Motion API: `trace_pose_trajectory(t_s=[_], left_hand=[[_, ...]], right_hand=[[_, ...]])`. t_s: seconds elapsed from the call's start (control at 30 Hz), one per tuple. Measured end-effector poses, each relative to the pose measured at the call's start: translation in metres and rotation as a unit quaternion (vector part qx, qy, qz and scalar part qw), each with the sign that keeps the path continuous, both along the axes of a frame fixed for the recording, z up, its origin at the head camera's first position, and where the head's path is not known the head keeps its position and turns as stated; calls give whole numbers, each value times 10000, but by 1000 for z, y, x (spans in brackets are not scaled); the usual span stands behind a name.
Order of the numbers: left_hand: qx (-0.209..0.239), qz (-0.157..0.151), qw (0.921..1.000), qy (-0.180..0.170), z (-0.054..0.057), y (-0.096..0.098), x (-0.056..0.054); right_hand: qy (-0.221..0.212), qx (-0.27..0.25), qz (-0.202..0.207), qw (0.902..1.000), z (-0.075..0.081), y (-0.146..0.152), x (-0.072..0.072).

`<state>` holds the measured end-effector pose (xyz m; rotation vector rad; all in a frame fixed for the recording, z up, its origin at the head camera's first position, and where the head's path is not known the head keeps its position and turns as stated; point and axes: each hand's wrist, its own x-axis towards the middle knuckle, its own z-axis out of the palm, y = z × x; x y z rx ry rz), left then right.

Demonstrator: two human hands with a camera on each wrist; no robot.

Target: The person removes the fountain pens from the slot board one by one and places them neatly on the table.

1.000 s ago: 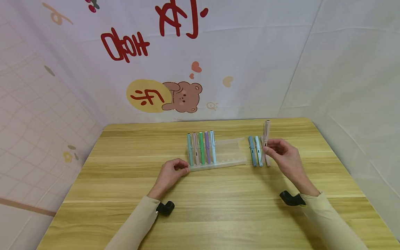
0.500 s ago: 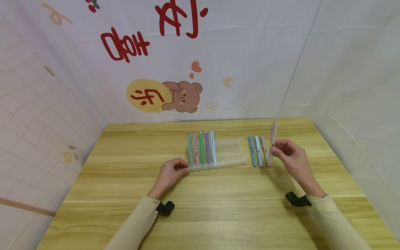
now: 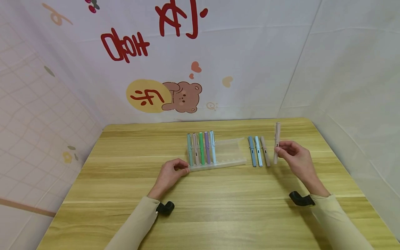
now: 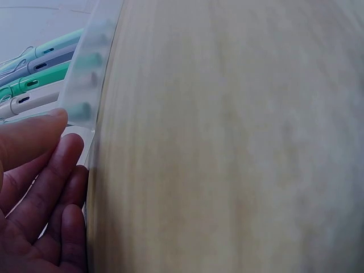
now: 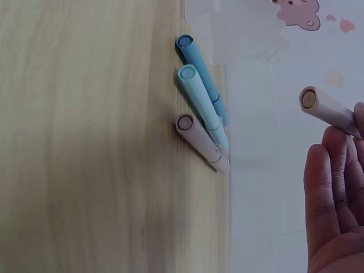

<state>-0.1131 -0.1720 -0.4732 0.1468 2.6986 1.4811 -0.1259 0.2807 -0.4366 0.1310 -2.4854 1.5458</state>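
My right hand [image 3: 295, 158] pinches a pale beige pen [image 3: 277, 142] upright between thumb and fingers, to the right of the pens lying on the table. Its round end [image 5: 309, 99] shows in the right wrist view. Those lying side by side are a blue pen [image 3: 252, 151], a light blue pen [image 3: 258, 151] and a taupe pen [image 3: 265, 151]. At the left end of a clear plastic pen stand [image 3: 231, 162], my left hand [image 3: 170, 175] holds the corner, thumb in front. Several pens, including a green pen [image 3: 201, 149] and a purple pen [image 3: 207, 147], lean in its left slots.
The wooden table [image 3: 203, 215] reaches back to a white cloth wall [image 3: 256, 62] with a printed bear [image 3: 184, 97] and red characters. Black wrist mounts sit at both cuffs. The stand's right slots hold no pens.
My right hand has moved to the right with the beige pen, away from the lying taupe pen, and the pen stands more upright. My left hand and the stand have not moved.
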Motion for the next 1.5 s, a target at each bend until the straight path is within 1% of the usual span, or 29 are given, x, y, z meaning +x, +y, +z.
trace_pose_trajectory(t_s=[0.37, 0.63, 0.87, 1.2, 1.5], left_hand=[[-36, 40, 10000, 1, -1, -1, -1], [-35, 35, 10000, 8, 1, 0, 0], [-94, 33, 9999, 54, -1, 0, 0], [-97, 66, 9999, 60, -2, 0, -1], [-99, 64, 9999, 85, -3, 1, 0]], right_hand=[[-248, 141, 46, 9996, -8, 12, -6], [-603, 100, 67, 9981, -10, 18, -10], [-835, 187, 88, 9963, -13, 21, -16], [-1304, 629, 203, 9893, -14, 23, -24], [-1630, 781, 347, 9829, -18, 23, -33]])
